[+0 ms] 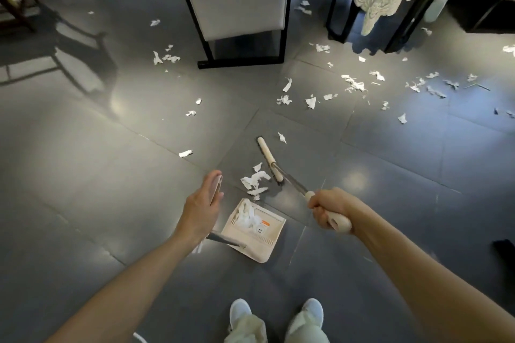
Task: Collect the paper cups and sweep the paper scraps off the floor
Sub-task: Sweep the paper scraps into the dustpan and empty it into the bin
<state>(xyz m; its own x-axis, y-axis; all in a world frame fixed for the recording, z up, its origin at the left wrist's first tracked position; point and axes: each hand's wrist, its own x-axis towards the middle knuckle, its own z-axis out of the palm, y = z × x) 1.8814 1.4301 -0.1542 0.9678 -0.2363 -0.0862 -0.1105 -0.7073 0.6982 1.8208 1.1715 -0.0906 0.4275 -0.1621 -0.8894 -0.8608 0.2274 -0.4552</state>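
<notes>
While left hand (pixel 201 205) holds dustpan (pixel 269 243), right hand (pixel 327 210) grips broom (pixel 268 159).

Floor tiles (pixel 111 175) glossy grey — torn paper scraps (pixel 255 179) matt; dustpan (pixel 267 242) smooth plastic; chair (pixel 237 0) cloth-covered.

White paper scraps (pixel 255 179) on grey floor (pixel 111 175); cream dustpan (pixel 267 248).

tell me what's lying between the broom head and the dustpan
A small pile of white paper scraps lies between the broom head and the dustpan, as the head view shows.
</notes>
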